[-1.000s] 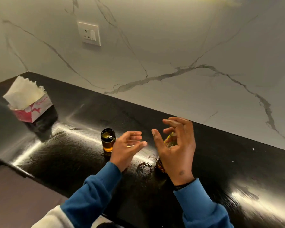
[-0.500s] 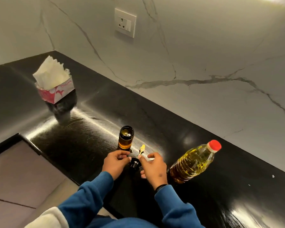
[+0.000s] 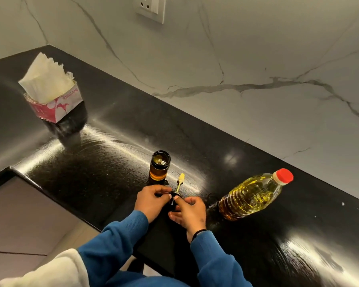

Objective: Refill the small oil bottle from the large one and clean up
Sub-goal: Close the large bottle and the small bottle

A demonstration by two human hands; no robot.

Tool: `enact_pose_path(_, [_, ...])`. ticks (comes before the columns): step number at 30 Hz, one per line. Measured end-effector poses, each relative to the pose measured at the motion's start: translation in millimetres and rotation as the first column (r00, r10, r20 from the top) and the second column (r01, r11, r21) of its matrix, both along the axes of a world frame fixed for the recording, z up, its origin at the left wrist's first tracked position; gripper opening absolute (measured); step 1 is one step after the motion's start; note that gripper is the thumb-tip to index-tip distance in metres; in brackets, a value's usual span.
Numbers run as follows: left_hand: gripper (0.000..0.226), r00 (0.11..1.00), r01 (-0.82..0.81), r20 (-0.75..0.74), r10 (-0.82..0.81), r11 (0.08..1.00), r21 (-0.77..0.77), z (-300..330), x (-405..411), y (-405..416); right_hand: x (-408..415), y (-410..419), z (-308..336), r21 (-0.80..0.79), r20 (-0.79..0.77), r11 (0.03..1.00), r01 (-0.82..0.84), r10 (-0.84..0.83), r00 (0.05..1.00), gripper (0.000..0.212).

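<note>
A small amber glass bottle stands open on the black counter, holding some oil. Just in front of it lies its black cap with a yellow-tipped applicator stick pointing away from me. My left hand and my right hand both pinch the black cap low on the counter. The large plastic oil bottle, red cap on, stands to the right of my right hand, untouched.
A pink and white tissue box with white tissues stands at the back left. A marble wall with a socket runs behind the counter. The counter's front edge is near my wrists, floor tiles below left.
My raised, spread hands came down onto the black cap in front of the small bottle. The view shifted, bringing the large bottle fully into sight.
</note>
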State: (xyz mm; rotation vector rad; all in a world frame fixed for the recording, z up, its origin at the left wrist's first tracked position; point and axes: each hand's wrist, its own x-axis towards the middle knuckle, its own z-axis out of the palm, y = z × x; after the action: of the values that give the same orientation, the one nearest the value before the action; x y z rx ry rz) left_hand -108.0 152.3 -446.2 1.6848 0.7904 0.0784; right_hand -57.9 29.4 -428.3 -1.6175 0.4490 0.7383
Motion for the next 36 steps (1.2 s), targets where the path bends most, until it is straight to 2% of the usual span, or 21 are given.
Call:
enact_pose_path(6, [0.022, 0.998, 0.064, -0.001, -0.064, 0.997, 0.036, 3.7, -0.8, 6.1, -5.8, 5.3, -6.6, 0.043, -0.013, 0.996, 0.083, -0.083, 0.996, 0.038])
enact_pose_path(11, [0.018, 0.997, 0.078, 0.015, -0.079, 0.994, 0.076, 11.8, 0.4, 11.7, -5.2, 6.5, -1.1, 0.128, 0.029, 0.988, 0.086, -0.09, 0.996, 0.037])
enact_pose_path(18, [0.012, 0.986, 0.053, 0.147, -0.081, 0.981, 0.187, 34.4, 0.9, 17.2, -0.8, 14.1, 10.0, 0.269, 0.119, 0.96, 0.08, -0.115, 0.986, 0.033])
enact_pose_path(23, [0.013, 0.97, 0.018, 0.229, -0.075, 0.97, 0.242, 49.4, -4.5, 19.5, 1.7, 17.8, 22.7, 0.333, 0.252, 0.943, 0.025, -0.115, 0.961, 0.036])
enact_pose_path(29, [0.013, 0.96, -0.011, 0.277, -0.052, 0.975, 0.222, 56.5, -9.6, 20.4, 0.4, 15.2, 32.5, 0.155, 0.51, 0.985, -0.079, -0.012, 0.86, 0.035])
enact_pose_path(36, [0.011, 0.96, -0.001, 0.279, -0.039, 0.99, 0.143, 53.2, -13.7, 22.1, 0.6, 13.4, 30.9, -0.092, 0.67, 0.994, -0.053, 0.101, 0.735, 0.024])
